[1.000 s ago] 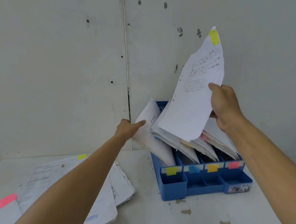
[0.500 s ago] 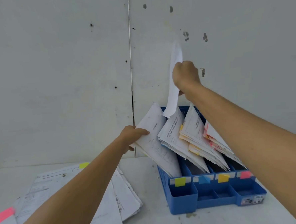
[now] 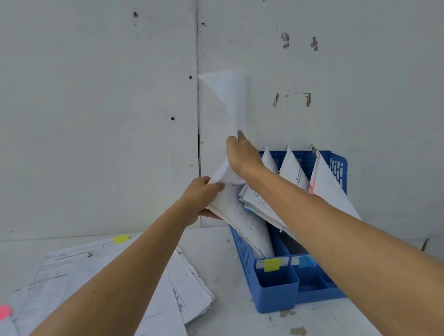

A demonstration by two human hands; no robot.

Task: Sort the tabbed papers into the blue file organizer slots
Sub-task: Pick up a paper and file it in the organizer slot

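On the table (image 3: 225,331) to your left lie loose papers (image 3: 101,287). Your left hand (image 3: 199,197) curls round the bundle (image 3: 242,218) in the first slot, behind the yellow tab (image 3: 271,264). Your right hand (image 3: 241,156) pinches a sheet (image 3: 227,94) that sticks up above that slot of the blue organizer (image 3: 275,291).

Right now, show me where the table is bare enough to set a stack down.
Two bare patches on the table: the strip between the loose paper pile and the blue organizer, and the near edge in front of the organizer. Crowded: the left side under the pile, and the organizer's slots, where the left hand and right hand hold papers.
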